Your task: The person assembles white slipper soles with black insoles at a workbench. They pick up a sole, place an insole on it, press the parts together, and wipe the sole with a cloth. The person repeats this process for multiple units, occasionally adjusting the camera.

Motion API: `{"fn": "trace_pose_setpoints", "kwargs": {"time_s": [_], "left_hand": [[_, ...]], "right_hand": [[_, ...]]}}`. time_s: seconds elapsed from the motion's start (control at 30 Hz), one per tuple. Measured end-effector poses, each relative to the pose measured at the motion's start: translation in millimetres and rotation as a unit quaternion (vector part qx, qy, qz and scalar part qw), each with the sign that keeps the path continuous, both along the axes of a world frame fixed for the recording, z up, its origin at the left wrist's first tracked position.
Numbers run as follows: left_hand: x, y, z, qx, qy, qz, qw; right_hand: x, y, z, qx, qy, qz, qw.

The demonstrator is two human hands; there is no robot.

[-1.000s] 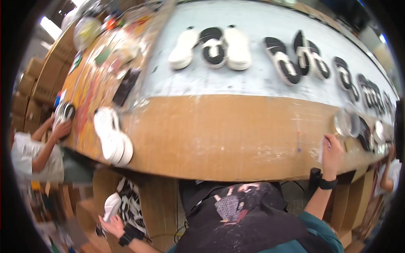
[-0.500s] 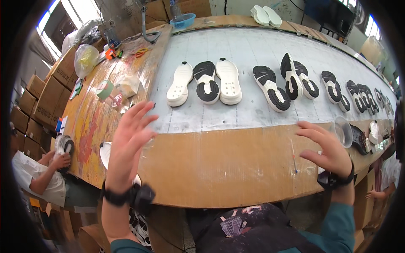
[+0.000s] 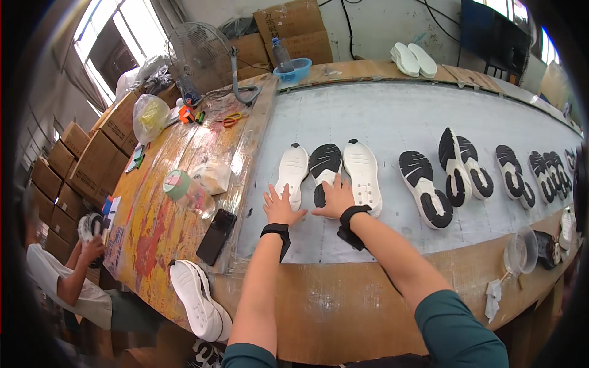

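Three soles (image 3: pixel 362 161) in a row
Left hand (image 3: pixel 283 210) at a white sole (image 3: pixel 294 164), right hand (image 3: pixel 336 199) at the black one (image 3: pixel 324 161) — fingers spread, contact unclear; set close on the table (image 3: pixel 386 116), probably for easy reach.

Both arms reach away from the body toward 12 o'clock, bare from the elbows down. The left forearm (image 3: pixel 259 282) rises from near 6:30 at the lower edge and runs almost straight, tipped slightly toward 12:30. The right forearm (image 3: pixel 392 257) comes in from about 4:30 and slants toward 10:30. The left hand (image 3: pixel 281 211) is palm down, its back facing up, fingers spread and fanning between 11 and 12 o'clock, its thumb (image 3: pixel 299 214) stretched toward 2 or 3. The right hand (image 3: pixel 338 201) is likewise palm down and open, fingers toward 12, thumb toward 9, the two thumb tips close together.
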State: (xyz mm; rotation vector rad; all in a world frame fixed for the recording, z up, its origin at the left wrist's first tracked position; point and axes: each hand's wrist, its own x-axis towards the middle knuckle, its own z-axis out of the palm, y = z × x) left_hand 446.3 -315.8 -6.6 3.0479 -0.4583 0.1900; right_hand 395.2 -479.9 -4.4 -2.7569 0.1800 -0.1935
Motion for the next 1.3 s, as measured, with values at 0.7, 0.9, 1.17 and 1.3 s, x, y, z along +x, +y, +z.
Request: {"fn": "trace_pose_setpoints", "kwargs": {"time_s": [0.7,0.9,1.17,1.3], "left_hand": [[-275,17,125,-0.757,0.306,-0.186,0.547],[-306,22,121,-0.783,0.35,-0.122,0.5],[-328,32,117,-0.789,0.459,-0.05,0.405],[-342,21,119,-0.751,0.244,-0.11,0.604]], "right_hand": [[-250,2,110,0.655,-0.087,0.319,0.68],[-305,12,120,0.684,-0.026,0.332,0.649],[-326,-13,108,0.569,-0.021,0.401,0.718],[-332,-13,121,0.479,-0.1,0.363,0.793]]}}
